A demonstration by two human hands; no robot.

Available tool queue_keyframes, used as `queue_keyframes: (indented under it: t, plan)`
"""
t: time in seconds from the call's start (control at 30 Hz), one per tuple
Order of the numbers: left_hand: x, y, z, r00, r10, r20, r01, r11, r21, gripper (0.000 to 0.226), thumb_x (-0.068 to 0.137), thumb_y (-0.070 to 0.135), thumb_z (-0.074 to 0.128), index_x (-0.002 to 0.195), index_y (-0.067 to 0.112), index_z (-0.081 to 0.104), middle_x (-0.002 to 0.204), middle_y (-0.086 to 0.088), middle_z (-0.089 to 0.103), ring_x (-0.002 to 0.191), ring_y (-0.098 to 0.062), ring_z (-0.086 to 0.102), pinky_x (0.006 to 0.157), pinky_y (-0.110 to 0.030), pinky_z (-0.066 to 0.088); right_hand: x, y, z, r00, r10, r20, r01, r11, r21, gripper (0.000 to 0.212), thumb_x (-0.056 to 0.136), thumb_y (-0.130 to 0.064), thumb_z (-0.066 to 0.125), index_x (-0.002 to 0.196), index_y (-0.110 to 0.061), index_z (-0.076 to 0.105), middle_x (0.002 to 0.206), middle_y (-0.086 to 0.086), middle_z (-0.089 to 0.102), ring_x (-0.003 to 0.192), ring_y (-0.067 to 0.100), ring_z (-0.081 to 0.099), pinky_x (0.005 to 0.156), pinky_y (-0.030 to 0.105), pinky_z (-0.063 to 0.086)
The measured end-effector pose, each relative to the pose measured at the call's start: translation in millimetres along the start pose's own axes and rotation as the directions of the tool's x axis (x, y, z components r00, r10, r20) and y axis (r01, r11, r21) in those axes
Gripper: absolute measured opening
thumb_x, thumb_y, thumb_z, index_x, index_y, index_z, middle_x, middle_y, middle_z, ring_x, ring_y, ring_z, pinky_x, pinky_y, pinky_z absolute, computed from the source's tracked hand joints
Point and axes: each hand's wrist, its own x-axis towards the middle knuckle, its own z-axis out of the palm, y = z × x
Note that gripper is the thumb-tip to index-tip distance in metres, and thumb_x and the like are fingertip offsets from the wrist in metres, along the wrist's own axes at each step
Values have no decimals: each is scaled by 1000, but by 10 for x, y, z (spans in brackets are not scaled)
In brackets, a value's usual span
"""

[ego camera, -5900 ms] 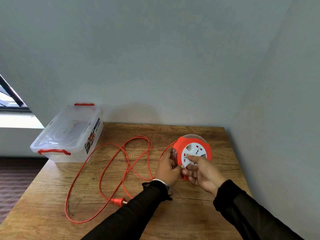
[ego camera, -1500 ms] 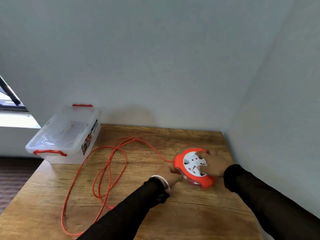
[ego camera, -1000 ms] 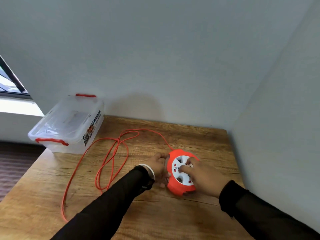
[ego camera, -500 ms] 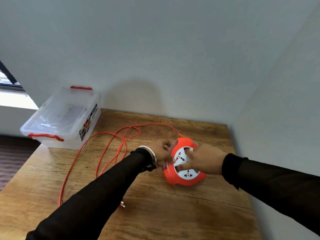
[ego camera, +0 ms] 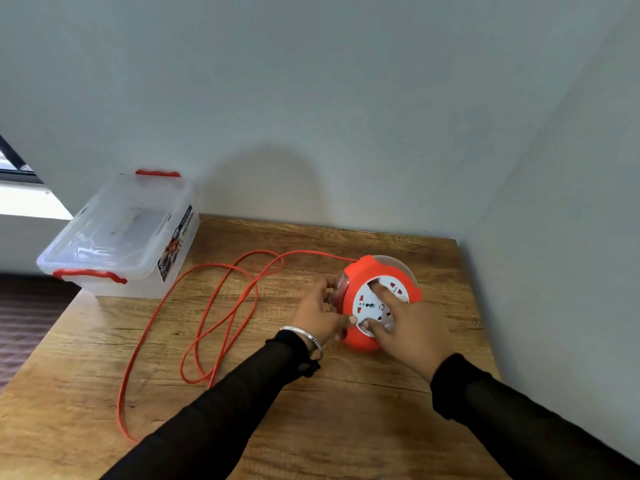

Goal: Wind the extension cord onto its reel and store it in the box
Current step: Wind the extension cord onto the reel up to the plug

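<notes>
The reel (ego camera: pixel 363 336), orange with a white socket face, is sitting tilted on the worktop (ego camera: pixel 346 427) near its far right corner, its face turned up toward the camera. The left hand (ego camera: pixel 320 313) is gripping the reel's left edge, fingers curled around the rim and thumb lying against the face. The right hand (ego camera: pixel 405 325) is lying spread over the socket face, index finger stretched up across the white disc and the other fingers pressing its lower part; it is not clamped around anything. Both arms are wearing black sleeves, and a bangle (ego camera: pixel 306 336) is circling the left wrist.

The cord (ego camera: pixel 221 308) is leaving the reel's top left and running left across the worktop, lying in several loose overlapping loops between the reel and the box (ego camera: pixel 121 237). 1 long strand is trailing toward the near left edge, where the left sleeve is hiding it. The plug cannot be seen.

The box, clear plastic with 2 red handles, is standing at the far left corner, its lid on, well apart from the reel and hanging partly over the worktop's edge.
</notes>
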Motion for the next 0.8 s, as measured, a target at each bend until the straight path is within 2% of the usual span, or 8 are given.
queue_keyframes:
  t: [0.13,0.27,0.4,0.47,0.53,0.67,0.73,0.8]
  plan:
    - [-43,-61,41,1000,14,-20,-14,1000,-24,53,73,-10,71,116,7,45,81,-2,51,44,-17,48,39,-23,43,-27,-85,89,967,241,76,-249,857,451,68,87,-49,59,147,-33,31,117,7,66,88,26,68,62,23,49]
    - [-23,-126,40,999,9,-40,-11,999,-32,53,72,-12,71,114,5,44,82,-5,54,41,-15,51,42,-26,45,-23,-167,50,913,322,251,-392,517,761,69,88,-36,65,146,-37,28,124,-3,56,47,17,63,48,23,49]
    - [-69,-220,98,998,14,-65,-21,994,-106,52,71,-19,66,107,10,44,79,-6,54,41,-10,55,38,-26,47,29,-270,8,789,313,529,-551,-20,834,40,90,-18,60,124,-25,41,64,4,68,41,11,57,38,17,35]
    - [-113,-297,151,995,24,-93,-37,990,-136,54,71,-19,66,106,17,45,80,-4,54,47,-6,58,40,-26,49,61,-313,8,726,268,634,-558,-311,770,15,91,-13,57,104,-9,51,49,6,59,40,12,55,35,16,37]
    - [-136,-367,175,991,53,-126,-69,990,-123,57,68,-16,70,110,15,45,82,-3,55,50,1,59,42,-20,49,54,-367,-1,708,247,662,-513,-464,722,3,92,-8,51,92,-5,52,45,6,56,45,15,52,35,16,39]
    - [-121,-415,135,989,35,-142,-58,985,-160,56,69,-12,72,110,17,46,85,-3,56,60,-6,61,44,-25,52,-24,-394,-61,718,215,662,-534,-440,722,15,93,-7,47,91,1,59,52,7,64,46,15,59,38,16,43]
    - [-104,-394,78,993,4,-121,-26,984,-179,53,74,-11,69,109,22,47,89,-3,56,63,-11,60,44,-28,53,-81,-345,-114,736,180,653,-588,-310,747,20,94,-10,47,91,-1,64,66,6,72,47,9,64,42,17,44]
    - [-83,-339,9,996,-36,-80,20,983,-183,55,77,-10,67,117,22,45,90,-4,57,58,-12,60,44,-28,52,-131,-288,-155,775,225,591,-588,-85,804,10,93,-10,51,97,-10,61,80,7,75,48,8,63,44,19,43]
